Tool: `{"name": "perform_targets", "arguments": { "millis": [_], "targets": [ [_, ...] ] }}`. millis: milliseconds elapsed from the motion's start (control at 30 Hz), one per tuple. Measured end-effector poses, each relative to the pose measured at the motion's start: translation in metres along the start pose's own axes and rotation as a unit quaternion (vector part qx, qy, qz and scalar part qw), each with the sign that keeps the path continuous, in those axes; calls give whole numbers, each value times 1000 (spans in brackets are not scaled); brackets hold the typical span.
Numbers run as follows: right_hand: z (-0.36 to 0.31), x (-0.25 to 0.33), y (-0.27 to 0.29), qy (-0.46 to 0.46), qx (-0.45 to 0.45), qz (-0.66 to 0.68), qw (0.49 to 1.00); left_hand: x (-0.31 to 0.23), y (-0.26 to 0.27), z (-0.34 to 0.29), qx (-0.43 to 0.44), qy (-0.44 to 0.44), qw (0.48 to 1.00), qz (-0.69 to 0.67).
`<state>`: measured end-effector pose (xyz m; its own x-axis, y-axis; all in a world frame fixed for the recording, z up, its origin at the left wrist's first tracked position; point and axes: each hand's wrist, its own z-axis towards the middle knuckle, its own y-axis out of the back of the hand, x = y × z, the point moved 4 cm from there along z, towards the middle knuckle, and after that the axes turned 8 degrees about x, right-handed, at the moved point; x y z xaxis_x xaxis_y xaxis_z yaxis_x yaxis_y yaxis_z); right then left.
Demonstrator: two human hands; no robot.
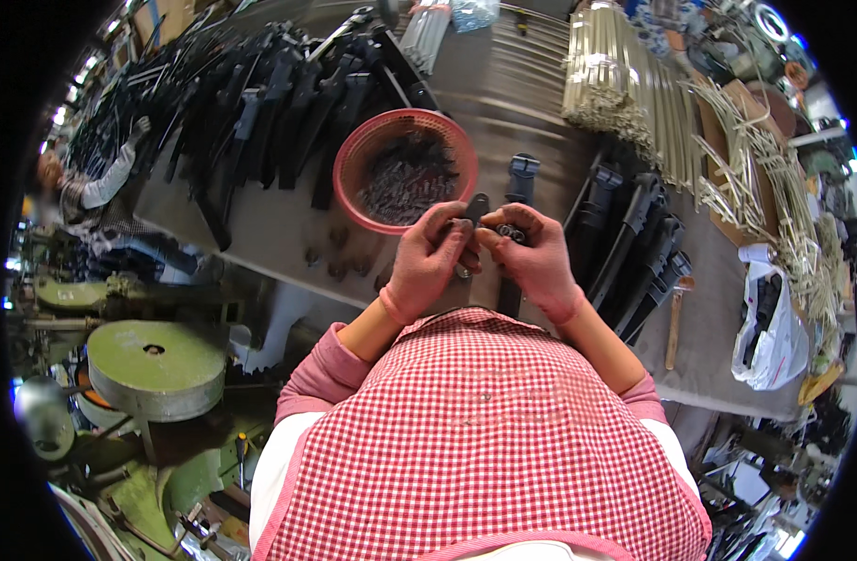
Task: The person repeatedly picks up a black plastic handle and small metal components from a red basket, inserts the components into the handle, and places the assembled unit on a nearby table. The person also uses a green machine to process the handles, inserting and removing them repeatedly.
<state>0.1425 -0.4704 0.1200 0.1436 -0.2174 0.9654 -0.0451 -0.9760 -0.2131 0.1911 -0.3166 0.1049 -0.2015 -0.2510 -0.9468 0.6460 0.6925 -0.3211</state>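
My left hand (427, 266) is closed, pinching a small dark flat piece with a rounded end (478, 207) between thumb and fingers. Close beside it, my right hand (539, 266) curls around some small shiny round metal parts (511, 233); their exact kind is too small to tell. The fingertips of both hands nearly meet in front of my checked apron (485, 421). Just beyond my left hand stands a red plastic basket (344, 178) holding many small dark pieces (410, 178). Past my right hand, a black part with a grey fitting (523, 173) lies on the table.
Long black parts are heaped at the left (260, 122), with more at the right (634, 234). Bundled pale strips (601, 75) lie far right. A wooden-handled hammer (672, 327) and a white plastic bag (772, 337) rest at right. Another person (101, 192) is at far left, near a green machine (157, 365).
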Motion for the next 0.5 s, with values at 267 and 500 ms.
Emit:
{"name": "perform_targets", "arguments": {
  "millis": [267,500],
  "targets": [
    [0,-40,-12,-71,29,-51,996,38,14,-24,23,27,993,-110],
    [8,-66,-14,-198,65,35,977,96,107,-94,-146,116,969,164]
  ]
}}
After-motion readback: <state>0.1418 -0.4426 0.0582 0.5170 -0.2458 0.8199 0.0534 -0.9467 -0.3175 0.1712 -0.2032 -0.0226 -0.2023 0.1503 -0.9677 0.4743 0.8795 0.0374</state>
